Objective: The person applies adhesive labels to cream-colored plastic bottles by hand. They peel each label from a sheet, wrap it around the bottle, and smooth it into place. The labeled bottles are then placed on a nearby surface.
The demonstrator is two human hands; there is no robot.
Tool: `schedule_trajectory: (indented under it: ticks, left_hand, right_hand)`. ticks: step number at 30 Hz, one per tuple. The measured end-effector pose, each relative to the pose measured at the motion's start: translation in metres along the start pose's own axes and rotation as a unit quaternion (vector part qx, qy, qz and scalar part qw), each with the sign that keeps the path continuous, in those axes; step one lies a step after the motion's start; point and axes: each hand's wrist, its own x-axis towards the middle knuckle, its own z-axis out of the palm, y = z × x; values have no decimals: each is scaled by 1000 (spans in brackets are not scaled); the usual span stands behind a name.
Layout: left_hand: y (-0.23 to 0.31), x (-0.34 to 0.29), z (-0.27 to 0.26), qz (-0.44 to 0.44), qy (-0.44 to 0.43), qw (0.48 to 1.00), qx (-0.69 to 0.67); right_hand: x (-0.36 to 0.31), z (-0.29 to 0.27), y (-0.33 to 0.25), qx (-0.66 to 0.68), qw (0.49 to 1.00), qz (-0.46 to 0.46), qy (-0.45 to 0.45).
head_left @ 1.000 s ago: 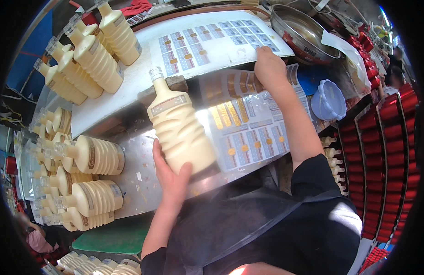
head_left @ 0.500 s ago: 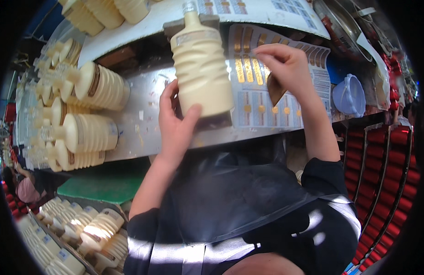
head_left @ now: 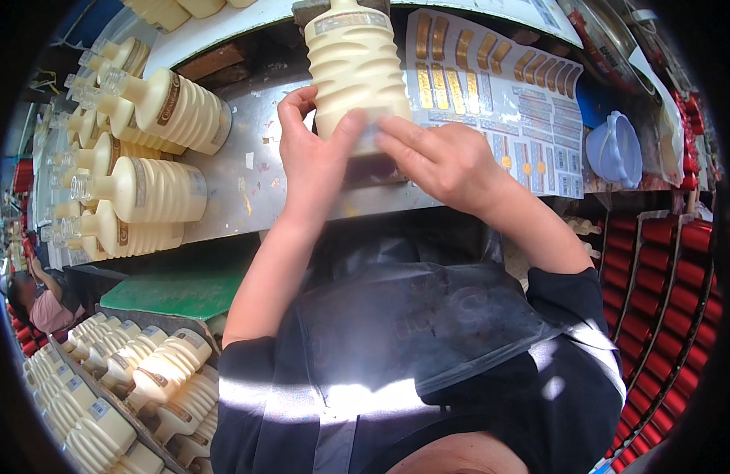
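Near the front edge of the metal table point(head_left: 258, 197), a ribbed cream bottle point(head_left: 357, 63) lies face up with its neck pointing away, beside a sheet of gold and blue labels point(head_left: 503, 83). The left hand point(head_left: 313, 162) grasps the bottle's left side close to its base, thumb laid over the front; the right hand point(head_left: 456, 162) has its fingertips on a small pale label point(head_left: 373, 126) at the lower body, though whether they also pinch it I cannot tell. Uneven pressure there could leave the label crooked or trap a bubble, and both thumb and fingers cover the spot, so a slant might go unnoticed. Pushing harder on one side could roll the rounded body if the left hand's hold is loose. A sideways slip of the right elbow or forearm might also drag the nearby sheet, creasing its remaining labels.
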Motion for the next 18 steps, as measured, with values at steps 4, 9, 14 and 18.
schedule_trajectory:
  ticks: [4, 9, 14, 18]
  left_hand:
    - [-6, 0, -1, 9, 19, 1000, -5]
    - [-12, -11, 1, 33, 4, 998, -62]
    - [-16, -14, 10, 53, -11, 997, -48]
    - [-15, -14, 8, 45, -14, 998, -45]
  right_hand:
    - [-11, 1, -2, 34, 997, 65, 22]
    - [-6, 5, 1, 307, 828, 469, -10]
    - [5, 27, 0, 355, 770, 531, -16]
    - [5, 32, 0, 357, 767, 532, -8]
